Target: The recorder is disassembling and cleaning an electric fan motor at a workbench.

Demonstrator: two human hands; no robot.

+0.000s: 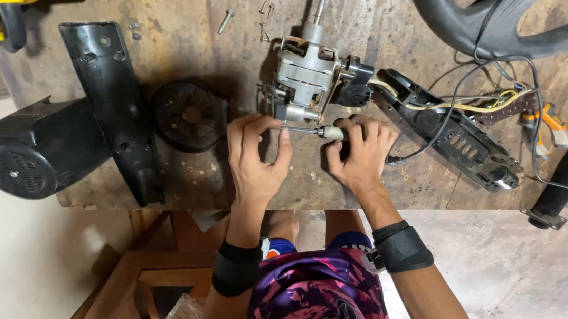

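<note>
Both hands [311,153] work screwdriver [313,132] against motor [307,74].

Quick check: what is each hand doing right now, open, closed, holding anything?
Left hand: fingers pinched on the screwdriver shaft beside the fan motor.
Right hand: closed around the screwdriver's handle, which is mostly hidden.

The motor [305,74] is hemmed in: a round black cap [189,115] and long black panel [114,106] block its left, the black switch housing [458,132] and wires [473,103] crowd its right. Loose screws [262,23] lie above. Bare bench [383,184] stays open along the near edge, below both hands.
</note>
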